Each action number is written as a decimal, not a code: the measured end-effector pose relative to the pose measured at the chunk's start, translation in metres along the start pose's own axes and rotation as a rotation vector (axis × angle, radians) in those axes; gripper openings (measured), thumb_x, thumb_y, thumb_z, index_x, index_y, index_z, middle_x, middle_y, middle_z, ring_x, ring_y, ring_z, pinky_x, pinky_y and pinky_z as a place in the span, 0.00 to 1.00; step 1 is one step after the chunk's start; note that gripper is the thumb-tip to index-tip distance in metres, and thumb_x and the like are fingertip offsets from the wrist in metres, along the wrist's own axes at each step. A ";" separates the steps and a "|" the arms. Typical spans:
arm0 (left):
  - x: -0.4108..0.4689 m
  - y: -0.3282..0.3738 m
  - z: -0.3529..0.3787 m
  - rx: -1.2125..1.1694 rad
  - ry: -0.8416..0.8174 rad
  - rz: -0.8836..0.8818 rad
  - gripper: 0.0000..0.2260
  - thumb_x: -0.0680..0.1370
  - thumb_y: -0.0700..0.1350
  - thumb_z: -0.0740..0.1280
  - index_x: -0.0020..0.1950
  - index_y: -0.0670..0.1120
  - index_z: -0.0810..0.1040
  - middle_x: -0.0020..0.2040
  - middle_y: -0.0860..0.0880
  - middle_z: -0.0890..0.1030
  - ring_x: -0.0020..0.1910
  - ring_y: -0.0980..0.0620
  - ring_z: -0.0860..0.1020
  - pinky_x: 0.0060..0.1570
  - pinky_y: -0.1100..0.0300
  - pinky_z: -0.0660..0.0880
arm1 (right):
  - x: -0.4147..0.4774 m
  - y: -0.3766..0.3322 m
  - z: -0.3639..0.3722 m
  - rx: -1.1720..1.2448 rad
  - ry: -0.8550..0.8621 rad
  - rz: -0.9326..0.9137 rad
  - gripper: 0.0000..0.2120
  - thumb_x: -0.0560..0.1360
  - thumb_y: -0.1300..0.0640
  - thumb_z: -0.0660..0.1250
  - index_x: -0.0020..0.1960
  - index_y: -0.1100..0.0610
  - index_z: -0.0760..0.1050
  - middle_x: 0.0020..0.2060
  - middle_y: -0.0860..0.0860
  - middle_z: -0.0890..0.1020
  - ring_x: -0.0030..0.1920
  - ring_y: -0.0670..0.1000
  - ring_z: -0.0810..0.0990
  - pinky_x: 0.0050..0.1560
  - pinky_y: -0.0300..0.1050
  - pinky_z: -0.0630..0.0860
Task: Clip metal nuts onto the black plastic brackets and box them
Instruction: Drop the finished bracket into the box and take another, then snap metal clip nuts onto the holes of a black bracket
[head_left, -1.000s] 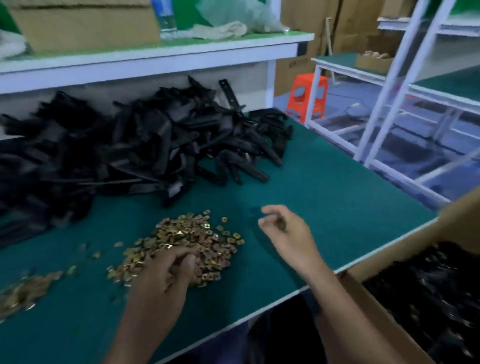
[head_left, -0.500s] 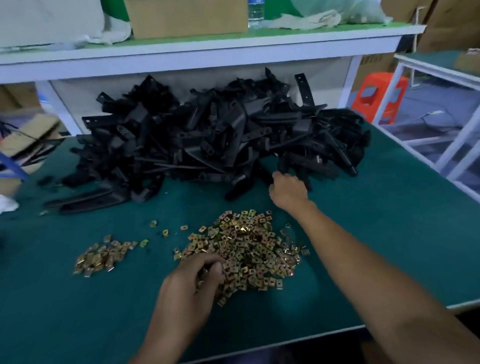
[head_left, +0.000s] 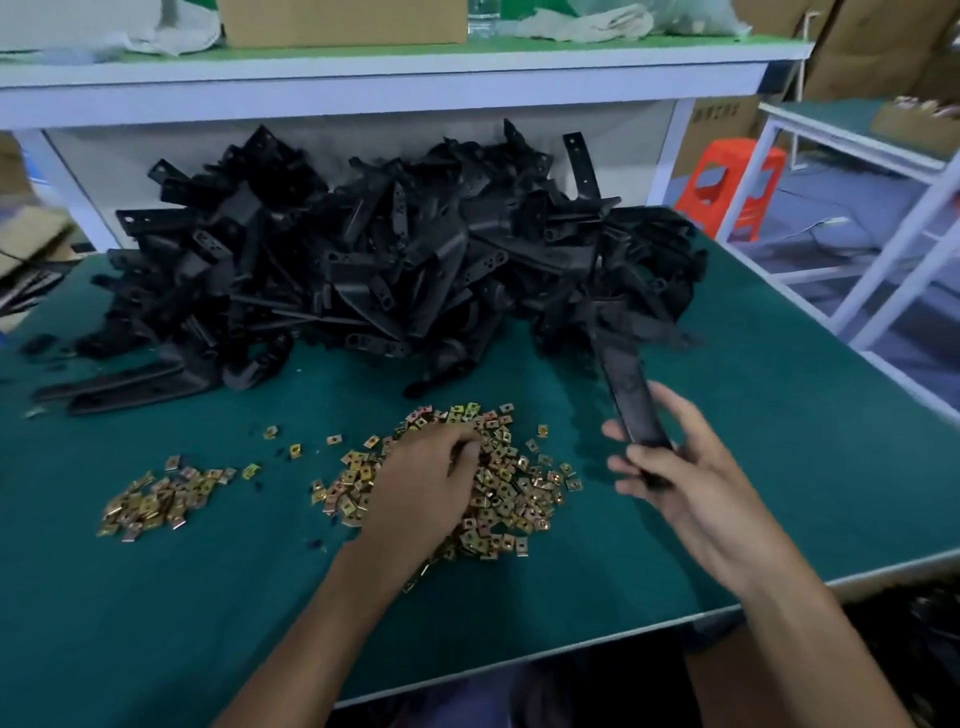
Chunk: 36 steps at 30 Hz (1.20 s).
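While the right hand (head_left: 675, 467) is gripping one long black plastic bracket (head_left: 635, 405), fingers and thumb wrapping its near end, the left hand (head_left: 428, 480) is digging into the heap of small gold-coloured square metal nuts (head_left: 519, 499). Left fingers are curling down into the heap with the tips buried, so I cannot tell whether a nut is getting pinched.

Key geometry: the bracket is hanging just right of the nut heap, above the green-topped table (head_left: 779, 467). Its long axis is running near-to-far and leaning slightly left at the far end. That far end is overlapping the near right edge of the big tangled pile of black plastic brackets (head_left: 389, 260). It's blurry there, so I can't say if it's free of the pile. The exposed length is lying on the far side of the grip.

The left hand is sitting closer to the nuts. My read: a nut is going to have to travel rightward to meet the bracket.

The bracket is looking like a flat, narrow, matte strip, motion-smeared, with no holes readable. The nuts are showing as shiny thin squares with centre holes, loosely heaped. A smaller scatter of the same nuts (head_left: 156, 499) is lying near left, well apart from both hands.

Judging by this, parts are being gathered, with nothing clipped yet. The box isn't clearly showing.
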<state>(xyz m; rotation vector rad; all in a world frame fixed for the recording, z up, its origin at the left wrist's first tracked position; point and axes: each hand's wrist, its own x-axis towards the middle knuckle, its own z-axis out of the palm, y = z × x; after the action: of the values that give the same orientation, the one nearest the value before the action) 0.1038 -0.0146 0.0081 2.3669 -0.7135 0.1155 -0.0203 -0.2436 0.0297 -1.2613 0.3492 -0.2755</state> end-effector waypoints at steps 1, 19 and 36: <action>0.012 0.007 0.008 0.036 -0.027 0.039 0.10 0.83 0.48 0.62 0.57 0.50 0.82 0.52 0.55 0.83 0.52 0.56 0.78 0.53 0.62 0.74 | -0.002 0.005 0.003 -0.003 -0.007 0.045 0.24 0.80 0.68 0.63 0.70 0.46 0.73 0.52 0.52 0.86 0.40 0.50 0.82 0.39 0.42 0.80; 0.055 0.037 0.050 0.140 -0.273 -0.018 0.08 0.79 0.52 0.69 0.45 0.48 0.80 0.50 0.50 0.81 0.57 0.46 0.78 0.63 0.52 0.68 | -0.039 0.062 0.030 -0.568 0.351 -0.231 0.13 0.74 0.40 0.72 0.55 0.39 0.74 0.44 0.40 0.83 0.45 0.41 0.81 0.43 0.33 0.73; -0.045 0.019 -0.052 -0.991 -0.012 -0.418 0.09 0.81 0.39 0.67 0.48 0.51 0.85 0.42 0.48 0.85 0.42 0.53 0.81 0.44 0.62 0.78 | -0.048 0.078 0.074 -0.361 0.074 -0.160 0.17 0.71 0.44 0.70 0.60 0.33 0.77 0.35 0.47 0.83 0.29 0.48 0.80 0.26 0.36 0.73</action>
<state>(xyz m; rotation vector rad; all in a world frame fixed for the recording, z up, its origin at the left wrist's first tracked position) 0.0609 0.0266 0.0476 1.4978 -0.1701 -0.3564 -0.0333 -0.1381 -0.0211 -1.6415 0.3726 -0.4092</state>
